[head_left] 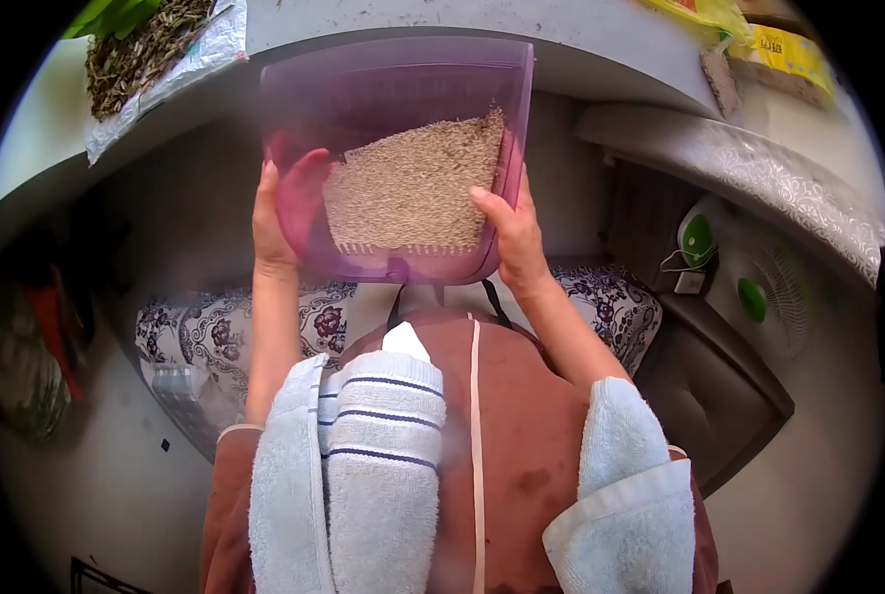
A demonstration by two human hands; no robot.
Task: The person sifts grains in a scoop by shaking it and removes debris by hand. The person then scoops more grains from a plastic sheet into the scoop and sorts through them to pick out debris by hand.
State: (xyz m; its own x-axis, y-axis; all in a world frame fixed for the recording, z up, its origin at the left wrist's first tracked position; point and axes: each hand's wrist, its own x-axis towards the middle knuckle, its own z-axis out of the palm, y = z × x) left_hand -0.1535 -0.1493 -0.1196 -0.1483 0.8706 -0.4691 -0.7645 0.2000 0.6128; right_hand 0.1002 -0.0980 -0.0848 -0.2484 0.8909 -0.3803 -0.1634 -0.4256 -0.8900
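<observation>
A translucent purple tray is held up in front of the body, with a bed of beige grains spread across its middle and right. My left hand grips the tray's left side, partly seen through the plastic. On the right side, my right hand is closed round the edge, its thumb over the rim beside the grains. A light blue towel with dark stripes hangs over my front, its other end at the right.
A white counter curves along the top, bearing dried brown bits on a white bag and a yellow packet. A dark brown cushioned seat, a green fan and patterned fabric are lower down.
</observation>
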